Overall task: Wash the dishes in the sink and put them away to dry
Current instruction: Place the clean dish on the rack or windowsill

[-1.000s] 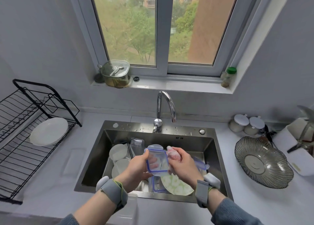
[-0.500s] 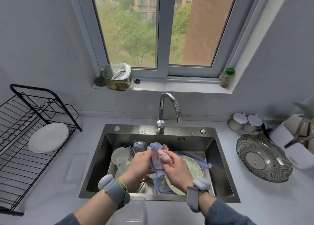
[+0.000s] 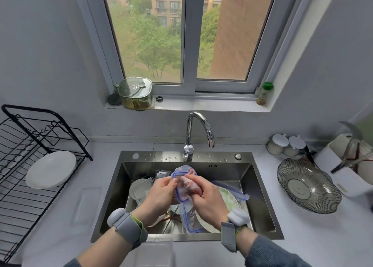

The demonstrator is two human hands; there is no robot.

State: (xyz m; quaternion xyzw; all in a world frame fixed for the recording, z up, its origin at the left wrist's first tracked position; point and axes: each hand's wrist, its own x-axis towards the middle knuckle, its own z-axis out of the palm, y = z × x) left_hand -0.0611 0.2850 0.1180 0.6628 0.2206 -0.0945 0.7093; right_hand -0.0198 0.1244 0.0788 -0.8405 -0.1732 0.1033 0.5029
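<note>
Over the sink [image 3: 262, 202] we hold a clear lid with a blue seal [image 3: 178, 183] upright in our left hand [image 3: 159, 196], its fingers [image 3: 171, 183] curled round the lid's left edge, while our right hand [image 3: 210, 202] grips a pink cloth [image 3: 191, 187] pressed against the lid's face. Below them lie a second blue-rimmed lid [image 3: 190, 218] and a white plate [image 3: 228, 200] in the basin. Farther off, the faucet [image 3: 198, 129] arches above, with a white plate in the rack [image 3: 50, 169] on the counter [image 3: 84, 202] to the left.
</note>
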